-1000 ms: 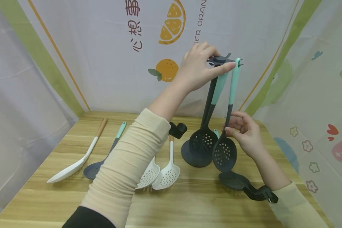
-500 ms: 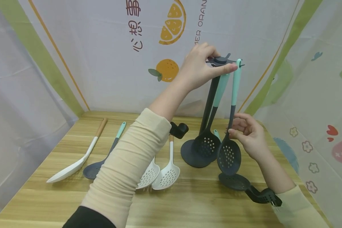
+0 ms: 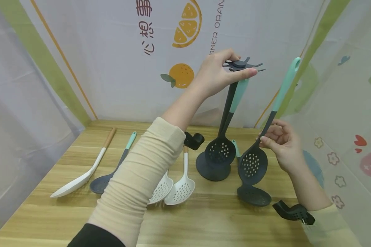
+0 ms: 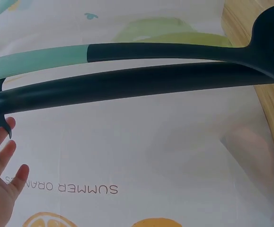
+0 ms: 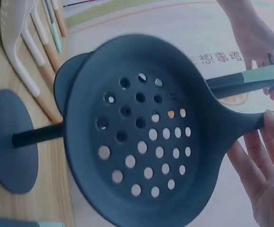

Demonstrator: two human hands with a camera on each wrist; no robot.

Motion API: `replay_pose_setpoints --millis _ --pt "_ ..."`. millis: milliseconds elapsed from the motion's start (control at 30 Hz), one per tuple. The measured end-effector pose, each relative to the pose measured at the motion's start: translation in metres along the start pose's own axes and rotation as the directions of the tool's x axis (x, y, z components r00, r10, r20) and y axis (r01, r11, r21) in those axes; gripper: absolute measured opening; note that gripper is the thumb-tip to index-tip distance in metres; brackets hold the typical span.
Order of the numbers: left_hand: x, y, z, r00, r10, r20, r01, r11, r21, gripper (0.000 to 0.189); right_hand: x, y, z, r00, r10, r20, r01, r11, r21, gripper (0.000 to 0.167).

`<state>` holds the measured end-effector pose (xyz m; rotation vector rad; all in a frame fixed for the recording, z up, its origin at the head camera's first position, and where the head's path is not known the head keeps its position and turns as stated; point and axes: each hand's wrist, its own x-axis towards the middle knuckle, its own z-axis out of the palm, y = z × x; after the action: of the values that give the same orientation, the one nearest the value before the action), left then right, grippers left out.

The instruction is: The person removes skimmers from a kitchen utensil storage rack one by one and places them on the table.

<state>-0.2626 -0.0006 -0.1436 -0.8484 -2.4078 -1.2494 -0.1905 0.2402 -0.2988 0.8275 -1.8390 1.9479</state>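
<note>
My left hand (image 3: 214,73) grips the hooked top of a dark utensil stand (image 3: 214,173), thumb on the near side and fingers behind. From that top hangs one skimmer (image 3: 220,151) with a mint handle, in front of the post. To the right, my right hand (image 3: 281,144) pinches the dark neck of a second skimmer (image 3: 253,166), its mint handle leaning up and right, apart from the hooks. The right wrist view shows its round perforated bowl (image 5: 141,127) up close. Below it a dark utensil with a mint handle (image 3: 254,196) lies on the table.
On the wooden table (image 3: 210,219), to the left, lie a white ladle-like utensil (image 3: 75,183), a dark one with a mint handle (image 3: 103,181) and two white slotted ones (image 3: 181,190). My left forearm partly covers them. Printed curtains (image 3: 117,96) stand behind and at the sides.
The right hand has moved right with the skimmer. Its handle end has come off the stand's hook and swung away to the right. The left hand has stayed in place.
</note>
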Motion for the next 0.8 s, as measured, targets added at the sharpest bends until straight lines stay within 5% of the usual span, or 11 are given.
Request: replay_pose_setpoints --millis 233,800 --pt "-0.001 0.000 -0.001 1.000 -0.004 0.000 0.004 0.999 0.031 0.045 -0.004 -0.003 -0.011 0.997 0.051 -0.050 -0.054 0.997 -0.061 0.048" --pt "-0.003 0.005 -0.002 0.999 0.050 0.003 -0.049 0.971 0.236 0.049 -0.014 -0.002 -0.048 0.987 0.159 0.000 -0.157 0.975 -0.155 0.045"
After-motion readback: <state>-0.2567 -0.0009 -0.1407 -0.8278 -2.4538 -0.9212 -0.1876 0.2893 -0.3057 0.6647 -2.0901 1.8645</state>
